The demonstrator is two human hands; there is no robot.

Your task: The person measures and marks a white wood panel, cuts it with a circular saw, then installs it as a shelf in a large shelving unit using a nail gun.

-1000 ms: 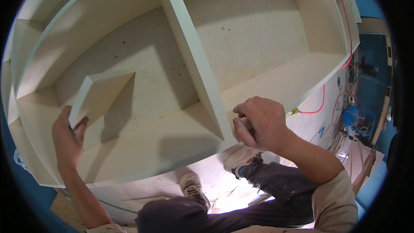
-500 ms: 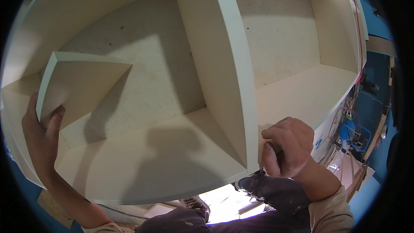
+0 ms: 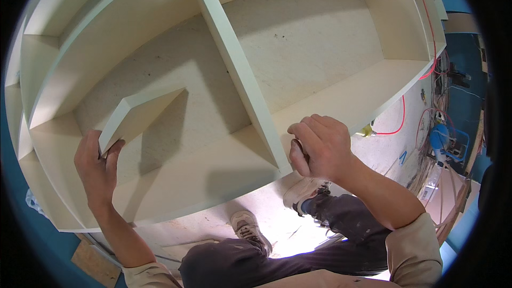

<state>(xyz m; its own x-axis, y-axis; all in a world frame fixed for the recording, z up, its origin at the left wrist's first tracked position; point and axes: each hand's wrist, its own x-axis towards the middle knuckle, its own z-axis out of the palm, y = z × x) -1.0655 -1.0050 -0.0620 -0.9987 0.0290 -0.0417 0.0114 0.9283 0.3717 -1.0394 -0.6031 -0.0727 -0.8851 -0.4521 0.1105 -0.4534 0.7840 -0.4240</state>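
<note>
A cream cabinet carcass (image 3: 154, 200) lies on its back before me, split by an upright divider (image 3: 241, 69). In its left compartment a pale cream board (image 3: 137, 120) stands tilted, its front edge toward me. My left hand (image 3: 97, 168) grips this board at its near lower corner, thumb on one side and fingers on the other. By the near end of the divider is my right hand (image 3: 322, 146), its fingers curled and thumb pressed in. Whatever that hand may hold is hidden.
More shelf compartments (image 3: 40, 69) line the left. A red hose (image 3: 402, 114) runs along the right side, with a blue tool (image 3: 440, 137) on the floor beyond. My shoes (image 3: 250, 229) stand close to the cabinet's near edge. A wooden offcut (image 3: 96, 261) lies lower left.
My view has pulled back, showing more of the cabinet and floor. The board has turned and appears more edge-on, still in my left hand. My right hand stays closed near the divider's end.
</note>
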